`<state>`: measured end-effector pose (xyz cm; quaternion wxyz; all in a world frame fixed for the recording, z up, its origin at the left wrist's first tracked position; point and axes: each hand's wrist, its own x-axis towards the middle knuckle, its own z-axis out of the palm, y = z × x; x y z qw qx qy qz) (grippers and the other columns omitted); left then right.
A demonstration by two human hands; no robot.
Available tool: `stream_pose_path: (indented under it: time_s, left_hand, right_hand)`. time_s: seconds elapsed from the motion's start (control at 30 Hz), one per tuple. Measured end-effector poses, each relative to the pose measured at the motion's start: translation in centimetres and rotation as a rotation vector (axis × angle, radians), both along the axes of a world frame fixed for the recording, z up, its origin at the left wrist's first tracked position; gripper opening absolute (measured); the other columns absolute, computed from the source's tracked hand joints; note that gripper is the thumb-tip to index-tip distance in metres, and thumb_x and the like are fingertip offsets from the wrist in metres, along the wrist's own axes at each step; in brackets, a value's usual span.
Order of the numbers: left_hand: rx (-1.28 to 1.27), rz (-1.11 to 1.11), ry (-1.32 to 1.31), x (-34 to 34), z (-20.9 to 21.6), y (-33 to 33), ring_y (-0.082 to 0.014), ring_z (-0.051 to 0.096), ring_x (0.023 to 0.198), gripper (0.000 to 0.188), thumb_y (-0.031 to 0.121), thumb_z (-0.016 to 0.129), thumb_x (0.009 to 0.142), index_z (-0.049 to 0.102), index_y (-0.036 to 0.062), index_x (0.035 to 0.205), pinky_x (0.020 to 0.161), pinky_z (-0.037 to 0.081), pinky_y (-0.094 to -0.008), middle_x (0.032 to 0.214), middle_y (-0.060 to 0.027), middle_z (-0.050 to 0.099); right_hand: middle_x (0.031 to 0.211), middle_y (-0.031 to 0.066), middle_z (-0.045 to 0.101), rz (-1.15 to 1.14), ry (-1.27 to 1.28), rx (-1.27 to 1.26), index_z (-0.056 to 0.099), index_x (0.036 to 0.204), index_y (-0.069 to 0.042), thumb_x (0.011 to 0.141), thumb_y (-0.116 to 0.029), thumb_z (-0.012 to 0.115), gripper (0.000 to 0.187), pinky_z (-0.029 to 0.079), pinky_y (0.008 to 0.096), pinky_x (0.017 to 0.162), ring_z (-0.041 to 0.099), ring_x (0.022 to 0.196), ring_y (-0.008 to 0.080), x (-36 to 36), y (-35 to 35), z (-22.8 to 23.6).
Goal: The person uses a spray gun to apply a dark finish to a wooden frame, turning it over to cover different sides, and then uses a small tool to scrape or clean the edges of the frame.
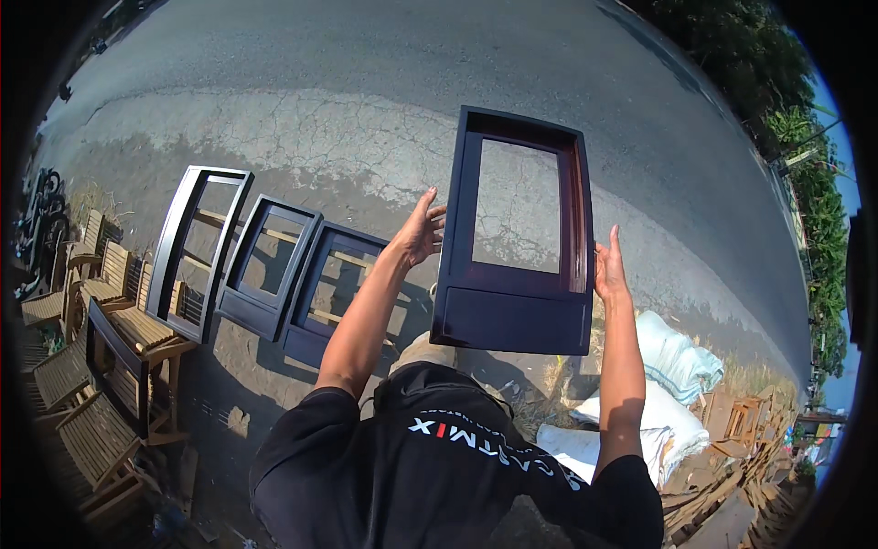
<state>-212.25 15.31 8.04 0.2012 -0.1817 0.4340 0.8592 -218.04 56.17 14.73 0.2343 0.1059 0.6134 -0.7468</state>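
Note:
I hold a dark brown wooden frame point(512, 316) up in front of me, over the ground. It has a solid lower panel and an open rectangular window above. My left hand point(421, 229) presses flat against its left edge. On the opposite edge, my right hand point(608, 267) grips with the fingers pointing up. Cracked pavement shows through the opening.
Three similar dark frames point(197, 247) point(267, 265) point(329, 288) stand in a row on the left, by slatted wooden chairs point(101, 366). White sacks point(672, 361) and wood scraps point(732, 457) lie on the right. An asphalt road point(366, 55) runs beyond, with trees point(768, 73) along it.

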Motion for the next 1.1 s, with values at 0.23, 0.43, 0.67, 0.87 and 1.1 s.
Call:
stream_pose_path:
  time_s: [0.23, 0.43, 0.67, 0.87, 1.1]
  left_hand:
    - [-0.004, 0.221, 0.082, -15.7, -4.5, -6.3, -0.0355, 0.022, 0.153, 0.114, 0.081, 0.056, 0.085, 0.034, -0.0079, 0.152, 0.123, 0.022, -0.0520, 0.163, -0.0221, 0.029]
    - [0.126, 0.298, 0.059, -25.3, 2.1, -7.8, -0.0376, 0.047, 0.137, 0.104, 0.077, 0.061, 0.085, 0.043, -0.0039, 0.147, 0.118, 0.035, -0.0520, 0.149, -0.0203, 0.049]
    - [0.157, 0.485, 0.255, -36.8, -2.4, -27.3, -0.0229, 0.066, 0.093, 0.095, 0.076, 0.054, 0.091, 0.051, -0.0065, 0.139, 0.083, 0.056, -0.0369, 0.117, -0.0168, 0.067]
    - [0.026, 0.817, 0.139, -39.5, -1.9, -36.9, -0.0055, 0.057, 0.056, 0.112, 0.079, 0.058, 0.086, 0.029, -0.0064, 0.153, 0.052, 0.054, -0.0194, 0.110, -0.0127, 0.064]
    - [0.057, 1.185, 0.172, -34.5, 0.8, -49.2, -0.0103, 0.067, 0.067, 0.106, 0.078, 0.054, 0.089, 0.031, -0.0035, 0.154, 0.057, 0.062, -0.0279, 0.114, -0.0127, 0.064]
  right_hand:
    - [0.084, 0.0063, 0.062, 0.164, 0.090, 0.221, 0.065, 0.114, 0.002, 0.087, -0.092, 0.029, 0.105, 0.049, 0.0239, 0.053, 0.059, 0.062, 0.0078, -20.4, -6.0, 3.5]
    - [0.091, 0.0130, 0.064, 0.290, 0.160, 0.109, 0.065, 0.117, 0.008, 0.086, -0.093, 0.030, 0.111, 0.055, 0.0312, 0.059, 0.067, 0.071, 0.0156, -33.7, -11.7, 4.8]
    - [0.098, 0.0187, 0.068, 0.551, 0.165, 0.092, 0.053, 0.132, 0.015, 0.089, -0.088, 0.032, 0.114, 0.065, 0.0350, 0.066, 0.074, 0.082, 0.0185, -52.9, -32.8, 4.0]
    - [0.115, 0.0211, 0.070, 0.772, 0.025, -0.121, 0.056, 0.132, 0.012, 0.095, -0.077, 0.044, 0.097, 0.065, 0.0312, 0.081, 0.074, 0.097, 0.0212, -64.3, -51.1, -1.4]
    - [0.092, 0.0104, 0.076, 1.243, -0.062, -0.079, 0.067, 0.116, 0.007, 0.097, -0.075, 0.045, 0.087, 0.064, 0.0280, 0.065, 0.074, 0.073, 0.0150, -68.7, -78.3, 0.5]
